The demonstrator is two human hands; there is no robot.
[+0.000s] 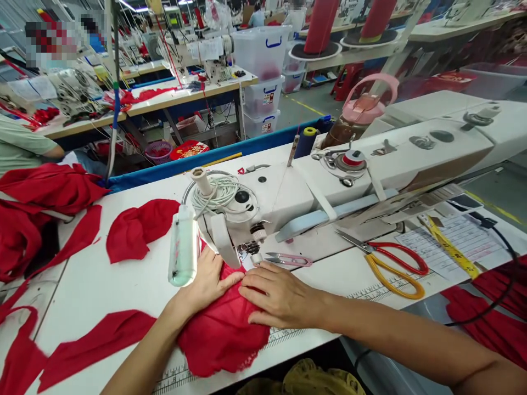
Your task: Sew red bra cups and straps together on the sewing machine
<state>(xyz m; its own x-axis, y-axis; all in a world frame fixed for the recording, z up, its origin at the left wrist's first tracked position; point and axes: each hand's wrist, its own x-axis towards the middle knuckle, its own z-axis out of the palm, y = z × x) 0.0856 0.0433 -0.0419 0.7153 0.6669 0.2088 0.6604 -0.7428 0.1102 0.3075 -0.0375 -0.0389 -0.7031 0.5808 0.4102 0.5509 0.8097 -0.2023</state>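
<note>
A piece of red fabric (224, 340) lies under the head of a white sewing machine (284, 197), its near edge spread over the table's printed ruler. My left hand (208, 280) rests flat on the fabric, left of the needle area, its thumb stretched out and its other fingertips partly hidden behind the machine's lamp (183, 247). Palm down, my right hand (280, 296) presses on the cloth just right of the needle, fingers extended and a little bent. The two hands almost meet at the left thumb. The needle tip itself is hidden.
Thread snips (288, 259) lie behind my right hand. Scissors (382, 263) with red and yellow handles, a yellow tape measure (450, 247) and written papers are farther right. Red fabric pieces (140, 227) lie on the left. A pink-lidded bottle (358, 109) stands behind the machine.
</note>
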